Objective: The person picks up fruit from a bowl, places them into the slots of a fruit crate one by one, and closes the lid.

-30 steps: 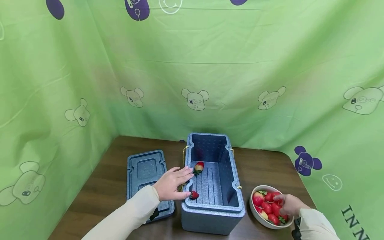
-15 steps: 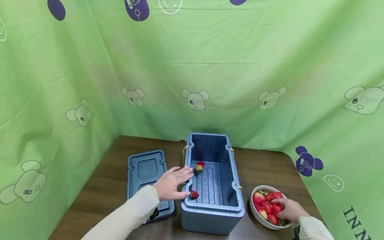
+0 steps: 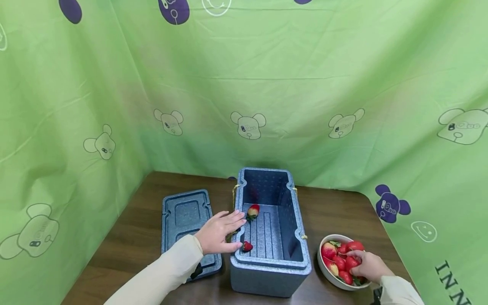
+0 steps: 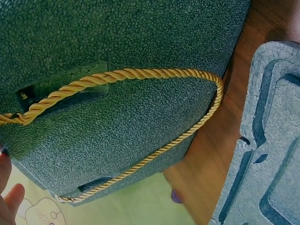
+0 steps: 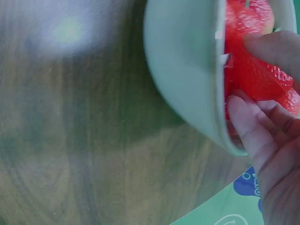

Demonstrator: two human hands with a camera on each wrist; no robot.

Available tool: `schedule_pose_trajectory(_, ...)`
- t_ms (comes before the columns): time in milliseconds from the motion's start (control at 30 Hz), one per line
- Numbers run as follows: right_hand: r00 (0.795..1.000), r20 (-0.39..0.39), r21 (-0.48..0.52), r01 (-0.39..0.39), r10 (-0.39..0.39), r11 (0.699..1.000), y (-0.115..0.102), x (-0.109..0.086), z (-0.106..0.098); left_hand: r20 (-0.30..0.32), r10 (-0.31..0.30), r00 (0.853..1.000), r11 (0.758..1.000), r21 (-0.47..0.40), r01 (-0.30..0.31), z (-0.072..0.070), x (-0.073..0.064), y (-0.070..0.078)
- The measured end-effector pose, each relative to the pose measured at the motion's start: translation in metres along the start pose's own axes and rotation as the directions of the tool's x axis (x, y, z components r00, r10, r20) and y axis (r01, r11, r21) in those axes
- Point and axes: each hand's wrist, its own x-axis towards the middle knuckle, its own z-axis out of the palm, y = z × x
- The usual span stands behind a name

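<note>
My left hand rests on the left rim of a blue foam box, its fingers extended over the edge. Inside that box lie a larger red-and-pale strawberry and a small red strawberry. To the right, my right hand reaches into a white bowl filled with several strawberries. In the right wrist view, thumb and fingers pinch a red strawberry close to the bowl's wall. The left wrist view shows mostly the box's side, with only fingertips at its left edge.
A blue foam lid lies on the brown wooden table, left of the box and partly under my left forearm. Gold rope handles hang along the box's sides. A green printed curtain hangs behind the table.
My right hand has turned and settled deeper among the strawberries, its thumb and fingers closing round one of them. My left hand stays on the box rim.
</note>
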Motion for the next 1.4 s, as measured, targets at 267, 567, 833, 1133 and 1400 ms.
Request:
schedule_pose_trajectory(267, 1.000, -0.011, 0.101, 0.010, -0.009, 0.995, -0.011, 0.002, -0.013, -0.007, 0.011, 1.000, 1.000, -0.019, -0.011, 0.000, 0.000, -0.001)
schedule_pose_trajectory(567, 0.997, -0.067, 0.138, 0.047, -0.038, 0.989, -0.034, 0.005, -0.039, -0.009, -0.003, 1.000, 0.999, -0.036, 0.003, 0.000, 0.000, 0.001)
schedule_pose_trajectory(833, 0.987, -0.148, 0.233, 0.096, -0.063, 0.968, -0.051, 0.002, -0.051, -0.041, 0.018, 0.999, 1.000, -0.023, -0.019, 0.003, -0.001, -0.001)
schedule_pose_trajectory(1133, 0.982, -0.180, 0.248, 0.100, -0.055, 0.964, -0.068, 0.006, -0.063, -0.038, 0.024, 0.999, 1.000, -0.013, -0.024, 0.003, -0.002, -0.001)
schedule_pose_trajectory(1400, 0.964, -0.244, 0.199, 0.161, -0.111, 0.967, -0.080, 0.020, -0.073, -0.037, 0.026, 0.999, 0.999, 0.028, -0.025, 0.000, 0.000, 0.000)
